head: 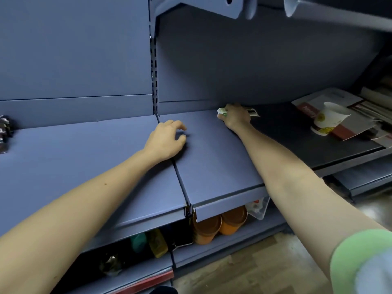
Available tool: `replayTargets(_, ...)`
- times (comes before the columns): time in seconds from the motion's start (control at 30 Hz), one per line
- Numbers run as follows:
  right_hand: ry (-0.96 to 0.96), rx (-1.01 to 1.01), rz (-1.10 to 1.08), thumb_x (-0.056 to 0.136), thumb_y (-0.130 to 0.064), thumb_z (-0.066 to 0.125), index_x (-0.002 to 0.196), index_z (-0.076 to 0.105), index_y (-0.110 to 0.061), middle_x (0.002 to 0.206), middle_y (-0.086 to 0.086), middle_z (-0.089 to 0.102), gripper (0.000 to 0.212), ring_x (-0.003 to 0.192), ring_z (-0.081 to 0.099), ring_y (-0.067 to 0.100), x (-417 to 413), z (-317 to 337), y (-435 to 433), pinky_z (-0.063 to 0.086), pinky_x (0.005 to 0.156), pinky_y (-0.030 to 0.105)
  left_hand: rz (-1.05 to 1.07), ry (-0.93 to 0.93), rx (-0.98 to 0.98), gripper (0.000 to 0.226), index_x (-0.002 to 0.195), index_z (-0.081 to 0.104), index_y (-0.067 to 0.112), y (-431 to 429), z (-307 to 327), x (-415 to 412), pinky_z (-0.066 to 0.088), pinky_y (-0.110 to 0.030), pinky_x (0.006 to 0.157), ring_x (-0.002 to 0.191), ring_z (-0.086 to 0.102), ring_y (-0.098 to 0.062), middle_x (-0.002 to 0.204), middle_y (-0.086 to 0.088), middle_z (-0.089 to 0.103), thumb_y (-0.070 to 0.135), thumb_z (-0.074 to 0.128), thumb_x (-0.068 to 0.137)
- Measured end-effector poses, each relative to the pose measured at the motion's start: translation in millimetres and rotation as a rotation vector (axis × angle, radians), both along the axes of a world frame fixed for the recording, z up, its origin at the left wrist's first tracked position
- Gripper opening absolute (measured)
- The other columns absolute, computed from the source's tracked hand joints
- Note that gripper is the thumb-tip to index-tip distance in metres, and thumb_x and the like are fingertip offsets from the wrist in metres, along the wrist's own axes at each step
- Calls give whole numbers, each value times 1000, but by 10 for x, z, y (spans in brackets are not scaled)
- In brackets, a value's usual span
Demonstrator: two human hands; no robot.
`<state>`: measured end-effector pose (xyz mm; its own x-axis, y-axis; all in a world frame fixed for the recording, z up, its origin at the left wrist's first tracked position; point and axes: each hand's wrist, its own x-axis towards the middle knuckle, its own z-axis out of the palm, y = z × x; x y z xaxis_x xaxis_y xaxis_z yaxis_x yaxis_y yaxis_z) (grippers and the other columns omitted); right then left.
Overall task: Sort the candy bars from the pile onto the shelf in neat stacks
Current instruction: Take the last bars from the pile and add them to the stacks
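The blue shelf (212, 155) runs wide, with a dark pile (4, 132) of wrappers at its far left edge. The left hand (165, 143) rests on the shelf, loosely curled and holding nothing. The right hand (236, 116) clasps candy bars (221, 111) by the back wall. Letting go unevenly could fan them askew.

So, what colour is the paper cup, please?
Paper cup: white with yellow print, head view.

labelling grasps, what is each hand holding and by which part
The right hand grips a pale candy bar over most of its length, one end poking out. The left hand holds nothing.
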<state>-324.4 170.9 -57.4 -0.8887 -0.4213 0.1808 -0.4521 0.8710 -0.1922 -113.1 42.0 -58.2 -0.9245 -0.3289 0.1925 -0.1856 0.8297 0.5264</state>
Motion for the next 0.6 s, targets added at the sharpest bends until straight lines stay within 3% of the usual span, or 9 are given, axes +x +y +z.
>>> replayTargets(0.13, 99, -24, -18, 92, -25, 51, 105, 59, -4, 117, 15, 58, 26, 108, 53, 33, 17, -7, -17, 36, 69, 30, 14, 7, 5, 30, 120, 56, 14, -96, 10, -9, 41, -38, 97, 116, 46, -28, 124, -9, 55, 18, 47, 91)
replayTargets(0.23, 122, -47, -16, 92, -13, 49, 99, 60, -1, 109, 17, 62, 18, 101, 57, 33, 52, -3, -40, 34, 65, 29, 5, 17, 3, 30, 119, 56, 14, -131, 18, -22, 41, -38, 97, 116, 47, -27, 122, -8, 56, 18, 47, 91)
replayTargets(0.33, 144, -22, 1, 92, -6, 44, 107, 57, 3, 115, 20, 59, 21, 105, 55, 36, 114, -13, -61, 37, 69, 32, -2, 23, 16, 29, 118, 57, 14, -160, 9, -24, 41, -38, 98, 117, 47, -26, 124, -6, 57, 17, 47, 90)
replayTargets(0.47, 138, -37, 34, 94, -8, 44, 110, 54, 2, 120, 19, 55, 22, 108, 53, 35, 200, 44, -42, 34, 70, 31, -5, 33, 39, 30, 118, 57, 13, -187, 1, -4, 39, -33, 96, 115, 49, -26, 126, -5, 57, 16, 47, 90)
replayTargets(0.6, 105, -340, 179, 96, -21, 48, 90, 55, 3, 99, 18, 60, 26, 88, 54, 31, 483, 115, -117, 37, 69, 35, 8, 57, 141, 31, 123, 54, 11, -168, 84, 29, 34, -25, 94, 121, 47, -23, 130, -4, 54, 16, 48, 92)
